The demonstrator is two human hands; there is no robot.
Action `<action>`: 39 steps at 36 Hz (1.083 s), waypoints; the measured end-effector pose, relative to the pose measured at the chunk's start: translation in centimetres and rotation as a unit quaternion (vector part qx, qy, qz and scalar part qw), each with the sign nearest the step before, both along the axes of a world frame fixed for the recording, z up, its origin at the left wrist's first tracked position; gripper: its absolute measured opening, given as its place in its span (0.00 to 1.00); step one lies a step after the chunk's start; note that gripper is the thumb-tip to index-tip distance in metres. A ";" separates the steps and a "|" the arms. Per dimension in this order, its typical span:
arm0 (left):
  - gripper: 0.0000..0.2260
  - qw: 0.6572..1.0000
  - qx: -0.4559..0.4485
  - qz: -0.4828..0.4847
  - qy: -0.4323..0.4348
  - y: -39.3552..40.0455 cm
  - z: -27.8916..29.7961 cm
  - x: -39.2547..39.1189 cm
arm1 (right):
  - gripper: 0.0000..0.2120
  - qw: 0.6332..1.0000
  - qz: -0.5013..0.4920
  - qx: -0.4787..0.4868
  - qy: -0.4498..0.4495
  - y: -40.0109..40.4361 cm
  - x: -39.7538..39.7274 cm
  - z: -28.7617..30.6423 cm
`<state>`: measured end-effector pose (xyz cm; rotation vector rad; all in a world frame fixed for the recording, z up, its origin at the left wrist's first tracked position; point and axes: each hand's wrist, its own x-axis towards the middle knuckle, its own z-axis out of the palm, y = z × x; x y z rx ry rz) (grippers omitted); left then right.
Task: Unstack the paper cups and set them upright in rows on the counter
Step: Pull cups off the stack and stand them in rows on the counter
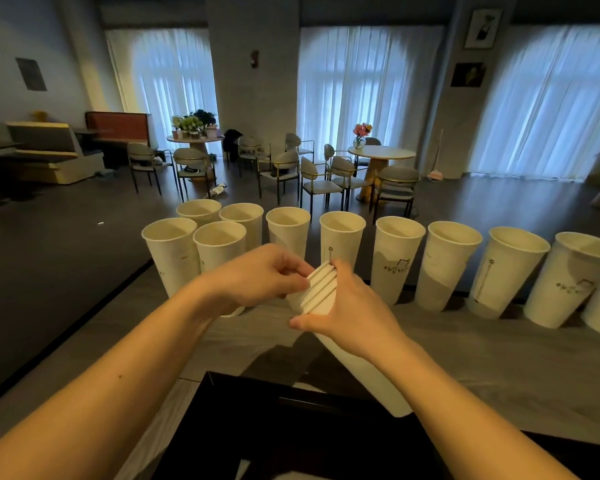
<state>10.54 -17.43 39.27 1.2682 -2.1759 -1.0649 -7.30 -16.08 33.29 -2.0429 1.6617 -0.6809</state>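
1. The stack of nested paper cups (326, 299) lay tilted over the tabletop (499, 358) at the centre of the view, its long axis running from about 11 o'clock, where the rims were, down to 5 o'clock, where the closed base pointed toward the person.
2. The right hand (354, 313) had its grip wrapped round the upper part of the stack, thumb across the near side.
3. The left hand (257, 275) pinched the rim end of the stack with its fingertips, at roughly 10 o'clock from the right hand.
4. Upright cups stood mouth up at 12 o'clock beyond the hands: a far row (340, 237) stretching toward 3 o'clock, and a nearer pair (194, 247) at 10 o'clock.
5. A dark tray-like box (291, 427) sat at 6 o'clock, under the stack's base.
6. Chairs and round tables (378, 154) filled the room behind.
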 end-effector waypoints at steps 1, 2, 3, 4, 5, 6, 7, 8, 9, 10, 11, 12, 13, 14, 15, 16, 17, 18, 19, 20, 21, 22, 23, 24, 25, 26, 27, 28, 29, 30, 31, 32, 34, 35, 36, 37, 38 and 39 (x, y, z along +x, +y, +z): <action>0.09 1.000 0.007 0.010 0.008 0.0 -0.3 -0.2 | 0.52 1.000 0.002 -0.003 0.002 0.1 0.0 0.0; 0.09 1.000 0.007 0.023 0.013 0.1 -0.5 -0.3 | 0.52 1.000 0.004 -0.008 0.005 0.2 0.0 0.0; 0.09 0.999 0.002 0.035 0.019 0.2 -0.7 -0.4 | 0.52 1.000 0.005 -0.016 0.009 0.2 -0.1 0.0; 0.09 0.999 -0.007 0.047 0.024 0.3 -0.8 -0.4 | 0.52 1.000 0.005 -0.023 0.010 0.3 -0.1 0.1; 0.08 0.997 -0.017 0.062 0.031 0.4 -0.9 -0.5 | 0.53 0.999 0.007 -0.030 0.010 0.3 -0.2 0.1; 0.08 0.996 -0.029 0.080 0.036 0.6 -0.9 -0.5 | 0.53 0.999 0.009 -0.036 0.008 0.4 -0.3 0.1; 0.08 0.993 -0.039 0.100 0.041 0.7 -0.9 -0.5 | 0.53 0.999 0.010 -0.040 0.009 0.3 -0.4 0.0; 0.07 0.991 -0.049 0.117 0.041 0.7 -0.8 -0.4 | 0.53 0.999 0.010 -0.043 0.008 0.3 -0.4 0.0; 0.08 0.989 -0.058 0.129 0.035 0.8 -0.7 -0.3 | 0.53 0.999 0.011 -0.042 0.009 0.3 -0.6 0.0; 0.08 0.988 -0.072 0.137 0.027 0.9 -0.5 -0.2 | 0.52 0.999 0.011 -0.040 0.010 0.2 -0.7 0.0; 0.08 0.985 -0.091 0.147 0.024 0.8 -0.2 -0.1 | 0.51 0.999 0.010 -0.036 0.012 0.1 -0.9 -0.1; 0.09 0.980 -0.117 0.161 0.030 0.8 0.2 0.1 | 0.50 0.999 0.006 -0.031 0.019 0.1 -1.2 -0.1; 0.11 0.971 -0.145 0.184 0.043 0.6 0.7 0.4 | 0.50 0.999 0.000 -0.024 0.031 0.1 -1.5 -0.2; 0.13 0.960 -0.178 0.210 0.059 0.4 1.2 0.8 | 0.49 0.999 -0.008 -0.015 0.046 0.1 -1.9 -0.3; 0.14 0.947 -0.212 0.235 0.060 0.1 1.7 1.2 | 0.50 0.998 -0.018 -0.006 0.062 0.1 -2.3 -0.4; 0.15 0.935 -0.247 0.252 0.044 -0.2 1.9 1.4 | 0.50 0.997 -0.029 0.003 0.074 0.2 -2.6 -0.5; 0.15 0.925 -0.279 0.258 0.010 -0.5 1.8 1.4 | 0.50 0.996 -0.041 0.010 0.080 0.2 -2.9 -0.7; 0.14 0.918 -0.305 0.252 -0.029 -0.8 1.6 1.3 | 0.51 0.995 -0.050 0.015 0.082 0.3 -3.1 -0.8; 0.12 0.913 -0.323 0.240 -0.068 -1.0 1.1 1.0 | 0.52 0.995 -0.056 0.018 0.084 0.4 -3.3 -0.8; 0.11 0.909 -0.334 0.226 -0.102 -1.2 0.5 0.6 | 0.52 0.995 -0.057 0.021 0.085 0.4 -3.4 -0.8; 0.10 0.907 -0.340 0.211 -0.134 -1.4 -0.2 0.3 | 0.52 0.994 -0.057 0.022 0.086 0.4 -3.4 -0.8; 0.09 0.906 -0.340 0.196 -0.160 -1.6 -0.9 0.0 | 0.52 0.995 -0.055 0.023 0.085 0.4 -3.5 -0.8; 0.08 0.906 -0.337 0.181 -0.182 -2.0 -1.6 -0.2 | 0.52 0.995 -0.055 0.023 0.081 0.5 -3.5 -0.8; 0.07 0.904 -0.337 0.168 -0.202 -2.4 -2.1 -0.4 | 0.52 0.995 -0.056 0.022 0.078 0.5 -3.6 -0.8; 0.07 0.899 -0.339 0.161 -0.224 -2.8 -2.6 -0.4 | 0.52 0.995 -0.057 0.020 0.075 0.4 -3.7 -0.9; 0.07 0.894 -0.345 0.158 -0.238 -3.2 -2.9 -0.5 | 0.53 0.996 -0.057 0.020 0.072 0.4 -3.8 -1.0; 0.08 0.889 -0.353 0.157 -0.247 -3.6 -3.2 -0.4 | 0.53 0.996 -0.057 0.021 0.068 0.4 -3.9 -1.0; 0.08 0.883 -0.364 0.157 -0.253 -4.0 -3.4 -0.4 | 0.53 0.996 -0.058 0.022 0.060 0.4 -4.0 -1.0; 0.09 0.877 -0.376 0.155 -0.256 -4.2 -3.5 -0.4 | 0.52 0.997 -0.058 0.022 0.052 0.4 -4.1 -1.0; 0.09 0.871 -0.387 0.153 -0.260 -4.5 -3.6 -0.4 | 0.52 0.997 -0.059 0.023 0.044 0.4 -4.2 -1.1; 0.10 0.865 -0.399 0.151 -0.264 -4.7 -3.8 -0.4 | 0.52 0.997 -0.059 0.024 0.038 0.5 -4.2 -1.1; 0.11 0.861 -0.405 0.150 -0.267 -5.0 -3.9 -0.4 | 0.52 0.997 -0.058 0.025 0.033 0.5 -4.2 -1.0; 0.13 0.859 -0.404 0.155 -0.275 -5.4 -4.1 -0.5 | 0.53 0.998 -0.053 0.026 0.020 0.6 -4.3 -1.0; 0.14 0.861 -0.398 0.157 -0.274 -5.5 -4.1 -0.4 | 0.53 0.998 -0.053 0.025 0.011 0.7 -4.4 -1.0; 0.16 0.864 -0.397 0.159 -0.266 -5.6 -4.0 -0.4 | 0.54 0.998 -0.052 0.024 0.002 0.7 -4.6 -0.9; 0.17 0.862 -0.408 0.164 -0.251 -5.5 -3.8 -0.3 | 0.55 0.998 -0.053 0.025 -0.006 0.7 -4.6 -0.9; 0.18 0.856 -0.433 0.171 -0.225 -5.3 -3.5 -0.3 | 0.56 0.998 -0.054 0.027 -0.014 0.7 -4.7 -0.8; 0.17 0.849 -0.460 0.179 -0.189 -4.8 -3.1 -0.6 | 0.58 0.998 -0.056 0.028 -0.022 0.7 -4.8 -0.8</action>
